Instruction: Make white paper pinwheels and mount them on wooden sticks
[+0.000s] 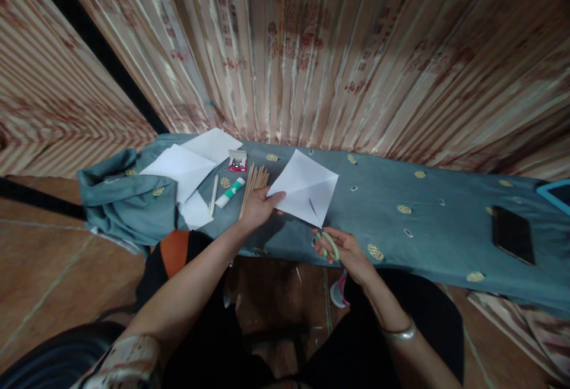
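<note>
paper (303,184), pinched in left grip (259,206), meets scissors (333,244) in right grip (348,249).

Holding paper (303,184) in the left hand (259,208), green-handled scissors (333,244) at its near corner in the right hand (348,250), near sticks (253,183) and a tube (230,193), above a cloth-covered counter (378,190)

A creased, square white sheet (305,184) is held cornerwise above the worktop (378,184), between its front and back edges. Pale-green-handled scissors (330,239) are held near the front edge, a dark blade slanted over the sheet's near corner.
</note>
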Demonstrator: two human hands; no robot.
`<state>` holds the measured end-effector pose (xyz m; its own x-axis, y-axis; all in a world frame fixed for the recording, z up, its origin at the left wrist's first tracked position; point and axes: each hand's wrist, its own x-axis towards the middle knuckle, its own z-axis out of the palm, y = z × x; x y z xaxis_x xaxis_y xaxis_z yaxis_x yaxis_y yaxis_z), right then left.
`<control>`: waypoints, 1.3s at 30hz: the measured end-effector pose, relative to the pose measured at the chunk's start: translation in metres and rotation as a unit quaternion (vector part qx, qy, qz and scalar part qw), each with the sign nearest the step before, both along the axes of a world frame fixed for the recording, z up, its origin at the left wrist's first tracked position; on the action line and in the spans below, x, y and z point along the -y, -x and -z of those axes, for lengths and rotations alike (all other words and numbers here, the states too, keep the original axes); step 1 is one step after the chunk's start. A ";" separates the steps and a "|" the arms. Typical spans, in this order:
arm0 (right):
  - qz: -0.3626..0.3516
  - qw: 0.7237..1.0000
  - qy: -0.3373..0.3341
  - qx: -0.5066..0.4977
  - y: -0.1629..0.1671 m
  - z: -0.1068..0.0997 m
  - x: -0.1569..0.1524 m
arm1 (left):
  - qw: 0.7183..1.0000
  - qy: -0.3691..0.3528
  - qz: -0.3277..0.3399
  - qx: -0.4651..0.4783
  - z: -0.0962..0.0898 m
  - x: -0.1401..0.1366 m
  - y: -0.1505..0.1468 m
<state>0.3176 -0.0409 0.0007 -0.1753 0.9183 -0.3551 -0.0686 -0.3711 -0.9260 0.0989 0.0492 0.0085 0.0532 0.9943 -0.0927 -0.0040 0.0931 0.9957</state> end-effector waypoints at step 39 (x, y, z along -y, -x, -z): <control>-0.020 0.999 -0.022 0.023 0.004 -0.012 0.000 | 0.999 0.011 0.030 -0.018 -0.005 0.009 -0.004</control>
